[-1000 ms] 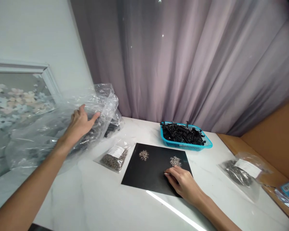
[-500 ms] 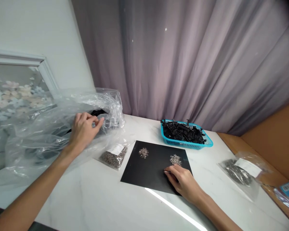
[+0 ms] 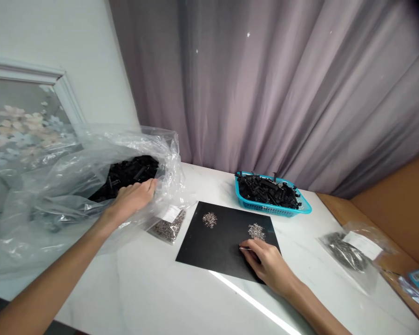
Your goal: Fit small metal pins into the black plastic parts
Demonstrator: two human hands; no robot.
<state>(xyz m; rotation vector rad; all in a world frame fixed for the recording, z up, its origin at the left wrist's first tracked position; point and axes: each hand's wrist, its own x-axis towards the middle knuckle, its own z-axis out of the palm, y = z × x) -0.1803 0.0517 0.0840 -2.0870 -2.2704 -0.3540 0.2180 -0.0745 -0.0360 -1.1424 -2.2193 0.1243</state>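
Note:
At the left, my left hand (image 3: 137, 195) has its fingers pinched on the rim of a large clear plastic bag (image 3: 167, 151). Black plastic parts (image 3: 132, 172) show inside the bag's mouth. My right hand (image 3: 265, 260) rests low over a black mat (image 3: 209, 251), thumb and fingertips closed on a thin, shiny metal piece (image 3: 245, 248) too small to name. Just beyond those fingertips lies a pile of small silvery metal pieces (image 3: 256, 231). A second pile of small metal pieces (image 3: 209, 219) sits at the mat's upper left.
Behind the mat stands a blue basket (image 3: 242, 202) heaped with black plastic parts. A labelled bag of small metal pieces (image 3: 167, 228) lies left of the mat, another labelled bag (image 3: 349, 253) at the right. A curtain (image 3: 230, 93) hangs behind the white table (image 3: 153, 288).
My left hand has moved slightly right and down, its fingers now on the bag's rim, and more black parts show in the opening. My right hand has stayed in place.

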